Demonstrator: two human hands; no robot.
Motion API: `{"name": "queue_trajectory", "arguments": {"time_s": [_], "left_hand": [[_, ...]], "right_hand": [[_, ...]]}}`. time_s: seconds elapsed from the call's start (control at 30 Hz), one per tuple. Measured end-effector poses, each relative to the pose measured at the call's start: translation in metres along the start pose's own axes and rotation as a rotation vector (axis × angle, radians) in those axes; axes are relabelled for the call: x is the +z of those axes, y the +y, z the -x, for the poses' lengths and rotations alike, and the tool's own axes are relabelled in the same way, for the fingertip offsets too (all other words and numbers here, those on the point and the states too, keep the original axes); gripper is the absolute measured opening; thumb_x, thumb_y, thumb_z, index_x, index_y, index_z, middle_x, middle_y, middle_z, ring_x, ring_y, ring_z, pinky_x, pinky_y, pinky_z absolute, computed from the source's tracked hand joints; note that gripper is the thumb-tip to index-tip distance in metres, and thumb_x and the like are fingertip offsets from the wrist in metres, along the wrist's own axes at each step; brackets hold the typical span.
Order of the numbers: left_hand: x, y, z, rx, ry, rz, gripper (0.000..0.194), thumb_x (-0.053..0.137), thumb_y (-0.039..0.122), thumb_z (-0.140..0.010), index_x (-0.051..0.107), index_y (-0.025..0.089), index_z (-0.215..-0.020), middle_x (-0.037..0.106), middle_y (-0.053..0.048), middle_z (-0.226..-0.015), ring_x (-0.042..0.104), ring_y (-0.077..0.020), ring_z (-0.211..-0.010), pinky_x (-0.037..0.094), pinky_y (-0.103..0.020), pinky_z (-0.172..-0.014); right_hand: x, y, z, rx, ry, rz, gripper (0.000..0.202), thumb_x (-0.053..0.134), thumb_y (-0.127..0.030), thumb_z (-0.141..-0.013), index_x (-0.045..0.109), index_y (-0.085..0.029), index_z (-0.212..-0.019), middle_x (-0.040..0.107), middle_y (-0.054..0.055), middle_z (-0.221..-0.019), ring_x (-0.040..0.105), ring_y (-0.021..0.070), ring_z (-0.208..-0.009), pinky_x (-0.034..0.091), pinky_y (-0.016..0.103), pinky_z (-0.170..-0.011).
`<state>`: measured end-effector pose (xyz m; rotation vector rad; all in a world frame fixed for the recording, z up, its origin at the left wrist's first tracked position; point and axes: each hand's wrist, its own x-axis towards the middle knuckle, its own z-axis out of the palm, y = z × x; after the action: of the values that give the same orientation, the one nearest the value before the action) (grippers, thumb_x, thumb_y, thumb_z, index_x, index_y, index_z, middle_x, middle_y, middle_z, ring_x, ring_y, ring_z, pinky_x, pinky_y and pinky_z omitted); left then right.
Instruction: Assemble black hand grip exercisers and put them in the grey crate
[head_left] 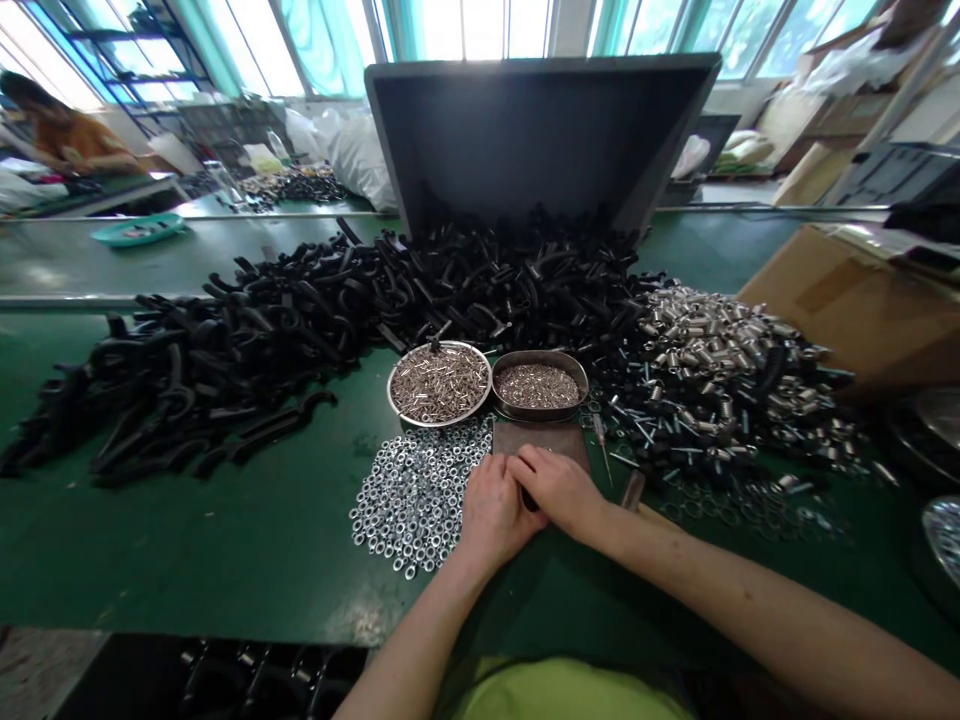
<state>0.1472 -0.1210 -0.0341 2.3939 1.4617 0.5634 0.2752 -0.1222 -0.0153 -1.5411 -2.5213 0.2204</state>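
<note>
My left hand (495, 508) and my right hand (561, 490) meet at the near edge of a flat brown metal block (541, 437). Both have their fingers curled in and pressed together around a dark piece (530, 502), mostly hidden by the fingers. Beside my left hand spreads a heap of small silver ring-shaped nuts (412, 500). Just beyond the block stand a round dish of small metal pins (440, 383) and an oval tin of tiny metal pieces (540, 385). A thin screwdriver (602, 448) lies to the right of the block. A hammer-like metal head (634, 490) shows near my right forearm.
Black curved plastic handles (300, 310) are piled across the table beneath a tipped grey bin (544, 140). On the right lie silver springs and sleeves (705, 330), black-headed screws (675, 420) and a cardboard box (855, 300). A person (75, 135) sits at the far left.
</note>
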Motion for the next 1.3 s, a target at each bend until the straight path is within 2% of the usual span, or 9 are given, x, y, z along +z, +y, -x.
{"name": "queue_trajectory", "arguments": {"time_s": [0.17, 0.3, 0.43, 0.63, 0.83, 0.97, 1.1, 1.2, 1.3], "left_hand": [[-0.006, 0.0, 0.003, 0.032, -0.005, 0.033, 0.059, 0.075, 0.043, -0.062, 0.053, 0.017, -0.11, 0.057, -0.008, -0.099, 0.051, -0.0263, -0.094, 0.042, -0.042, -0.083], [-0.01, 0.0, 0.004, 0.094, -0.062, 0.0, 0.064, 0.072, 0.047, -0.067, 0.049, 0.025, -0.123, 0.056, -0.006, -0.103, 0.051, -0.0256, -0.095, 0.042, -0.04, -0.082], [-0.012, 0.001, 0.004, 0.126, -0.089, -0.067, 0.066, 0.069, 0.048, -0.07, 0.047, 0.024, -0.127, 0.056, -0.007, -0.103, 0.051, -0.0257, -0.095, 0.043, -0.04, -0.083], [-0.015, 0.001, 0.005, 0.154, -0.117, -0.081, 0.07, 0.07, 0.043, -0.07, 0.042, 0.024, -0.131, 0.056, -0.008, -0.106, 0.05, -0.0262, -0.099, 0.043, -0.041, -0.087], [-0.012, 0.001, 0.002, 0.134, -0.081, 0.07, 0.062, 0.071, 0.039, -0.069, 0.05, 0.021, -0.124, 0.058, -0.009, -0.105, 0.052, -0.0271, -0.099, 0.043, -0.042, -0.087], [-0.019, 0.002, -0.005, -0.165, -0.039, 0.471, 0.053, 0.074, 0.039, -0.065, 0.059, 0.019, -0.112, 0.062, -0.009, -0.104, 0.055, -0.0263, -0.1, 0.043, -0.042, -0.09], [-0.031, 0.0, -0.011, -0.634, -0.124, 1.231, 0.044, 0.069, 0.044, -0.07, 0.061, 0.015, -0.103, 0.064, -0.007, -0.09, 0.06, -0.0181, -0.08, 0.051, -0.032, -0.075], [-0.035, -0.001, -0.011, -0.884, -0.209, 1.659, 0.037, 0.061, 0.046, -0.077, 0.06, 0.012, -0.092, 0.063, -0.007, -0.079, 0.059, -0.0137, -0.065, 0.053, -0.027, -0.062], [-0.034, 0.002, -0.007, -0.953, -0.288, 1.876, 0.037, 0.055, 0.045, -0.082, 0.06, 0.01, -0.093, 0.063, -0.007, -0.074, 0.06, -0.0128, -0.06, 0.054, -0.024, -0.057]], "right_hand": [[-0.009, 0.031, -0.001, 0.105, 0.164, -0.346, 0.019, 0.042, -0.017, -0.09, 0.058, -0.02, -0.1, 0.062, 0.004, -0.097, 0.058, 0.0151, -0.089, 0.045, 0.027, -0.079], [-0.033, 0.071, -0.032, 0.285, 0.162, -0.131, 0.018, 0.047, -0.017, -0.088, 0.065, -0.017, -0.09, 0.064, 0.007, -0.097, 0.055, 0.0176, -0.095, 0.042, 0.029, -0.085], [-0.037, 0.1, -0.071, 0.348, 0.063, -0.048, 0.011, 0.061, -0.013, -0.076, 0.07, -0.018, -0.078, 0.066, 0.009, -0.088, 0.053, 0.0239, -0.099, 0.042, 0.031, -0.083], [-0.028, 0.11, -0.089, 0.423, -0.007, -0.019, 0.003, 0.067, -0.02, -0.071, 0.069, -0.02, -0.07, 0.068, 0.008, -0.08, 0.059, 0.0214, -0.088, 0.043, 0.027, -0.07], [-0.032, 0.109, -0.081, 0.463, 0.13, -0.101, 0.017, 0.049, -0.021, -0.081, 0.067, -0.018, -0.083, 0.069, 0.009, -0.086, 0.061, 0.0207, -0.086, 0.042, 0.028, -0.075], [-0.043, 0.101, -0.064, 0.471, 0.257, -0.223, 0.018, 0.043, -0.017, -0.079, 0.06, -0.018, -0.084, 0.069, 0.006, -0.081, 0.062, 0.0174, -0.078, 0.043, 0.026, -0.072], [-0.047, 0.08, -0.028, 0.437, 0.339, -0.63, 0.013, 0.04, -0.02, -0.08, 0.051, -0.019, -0.088, 0.067, 0.002, -0.072, 0.056, 0.0124, -0.055, 0.044, 0.024, -0.054], [-0.042, 0.058, 0.0, 0.365, 0.294, -1.111, 0.012, 0.047, -0.028, -0.081, 0.047, -0.02, -0.089, 0.066, 0.002, -0.074, 0.052, 0.011, -0.049, 0.041, 0.023, -0.046], [-0.034, 0.04, 0.017, 0.36, 0.178, -1.266, 0.016, 0.055, -0.032, -0.079, 0.051, -0.019, -0.086, 0.063, 0.0, -0.074, 0.048, 0.0085, -0.048, 0.037, 0.021, -0.044]]}}
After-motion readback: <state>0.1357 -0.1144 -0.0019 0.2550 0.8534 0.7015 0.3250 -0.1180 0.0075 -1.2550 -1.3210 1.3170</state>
